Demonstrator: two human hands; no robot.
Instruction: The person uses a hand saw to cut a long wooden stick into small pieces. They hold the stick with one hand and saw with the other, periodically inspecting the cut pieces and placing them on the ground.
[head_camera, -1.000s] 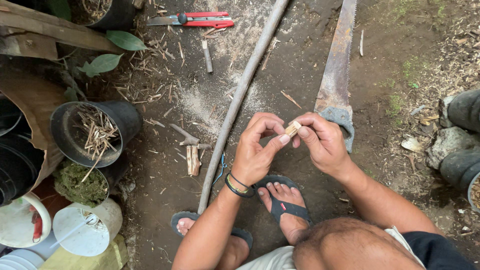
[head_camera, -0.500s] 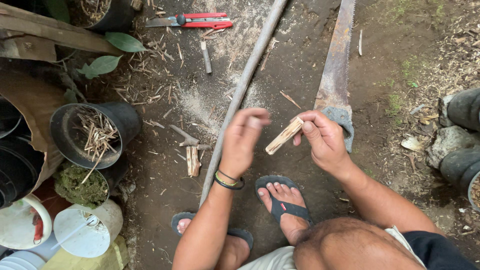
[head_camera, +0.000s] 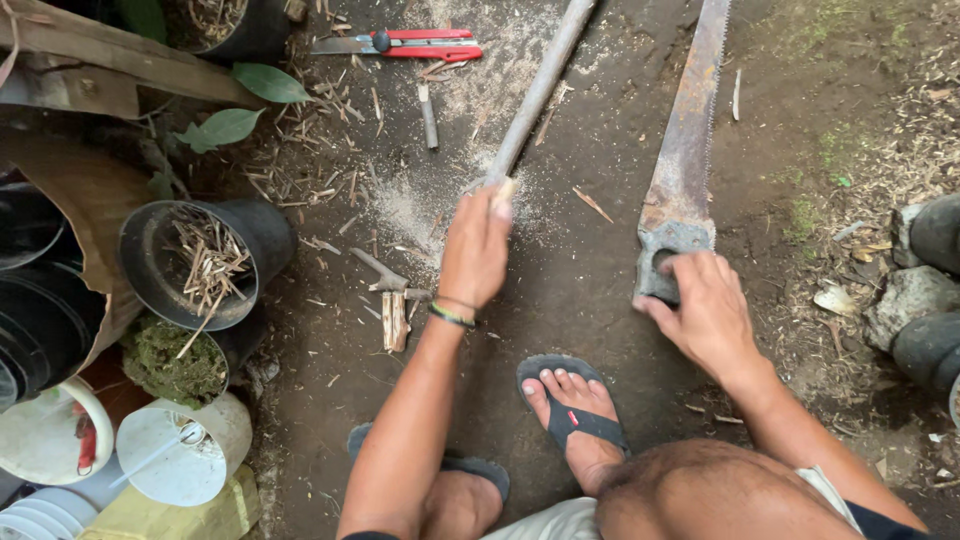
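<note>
My left hand (head_camera: 476, 248) grips the near end of a long grey wooden pole (head_camera: 540, 88) that lies on the dirt and runs up toward the top of the view. My right hand (head_camera: 705, 310) closes on the handle end of a rusty hand saw (head_camera: 684, 160), whose blade lies flat on the ground to the right of the pole. Pale sawdust (head_camera: 420, 205) is spread around the pole's near end. My feet in dark flip-flops (head_camera: 572, 400) rest just below the hands.
Short cut wood pieces (head_camera: 393, 318) lie left of my left arm. Red-handled pruning shears (head_camera: 400, 44) lie at the top. Black pots (head_camera: 200, 262) with twigs, moss, white containers (head_camera: 180, 452) and planks crowd the left. Stones (head_camera: 905, 300) and dark boots sit at the right edge.
Both hands held a small wood piece together, then parted. The left hand has gone up to the pole, the right to the saw handle; the small piece is out of my hands.
</note>
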